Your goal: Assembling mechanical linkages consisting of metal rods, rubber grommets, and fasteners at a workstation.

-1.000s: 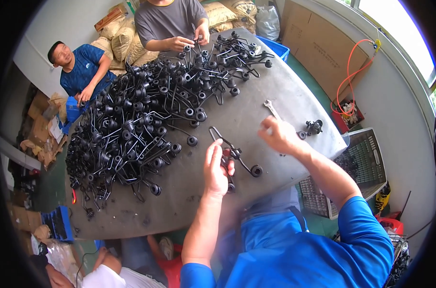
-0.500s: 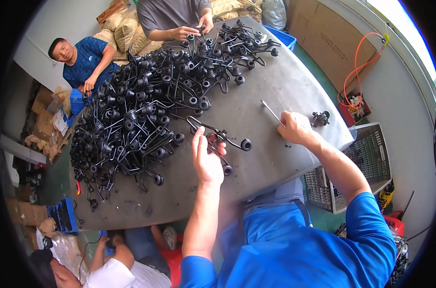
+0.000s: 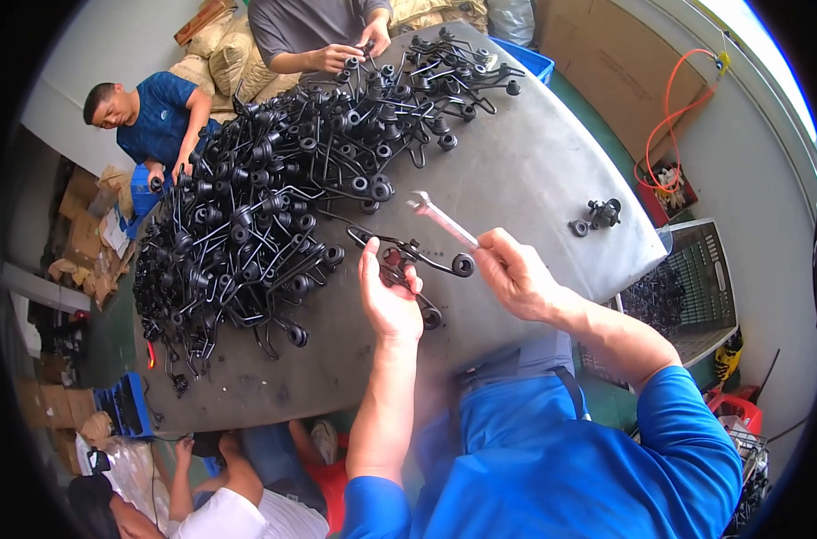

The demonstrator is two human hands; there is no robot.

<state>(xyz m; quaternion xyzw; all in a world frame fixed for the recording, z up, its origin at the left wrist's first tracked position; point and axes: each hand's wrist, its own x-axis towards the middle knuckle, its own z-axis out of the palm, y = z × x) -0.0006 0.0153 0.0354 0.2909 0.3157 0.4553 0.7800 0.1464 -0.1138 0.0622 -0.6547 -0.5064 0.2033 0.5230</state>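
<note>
My left hand (image 3: 392,305) is closed around a black bent-rod part (image 3: 439,261) with round rubber-like bushings at its ends, held just over the table. In my right hand (image 3: 523,277) is a metal wrench (image 3: 446,223), gripped near one end. Its open jaw points up and left, above the held part and apart from it. Left of my hands spreads a large heap of similar black rod parts (image 3: 274,202), some reaching close to my left fingers.
The grey table (image 3: 516,171) carries a small group of black bushings (image 3: 604,213) near its right edge. Beyond that edge stands a grey plastic crate (image 3: 710,287). Co-workers sit around the table, one handling parts at the far side. A blue bin (image 3: 525,61) stands behind.
My right hand has moved left and slightly nearer me, bringing the wrench close to the part in my left hand. The left hand has barely moved. The co-worker at left now looks down.
</note>
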